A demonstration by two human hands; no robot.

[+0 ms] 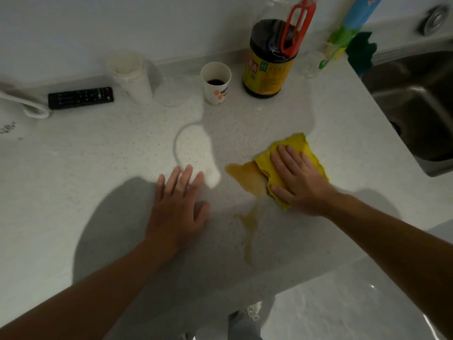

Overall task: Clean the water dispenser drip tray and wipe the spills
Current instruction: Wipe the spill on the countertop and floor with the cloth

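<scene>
A folded yellow cloth lies on the white speckled counter. My right hand presses flat on the cloth, fingers straight. Just left of the cloth spreads a brownish-yellow spill, with a thin trail running toward the counter's front edge. My left hand rests flat on the counter, left of the spill, fingers spread and holding nothing. No drip tray shows in this view.
At the back stand a paper cup of dark liquid, a large dark sauce bottle with an orange handle, a stack of white cups and a black remote. A steel sink lies to the right.
</scene>
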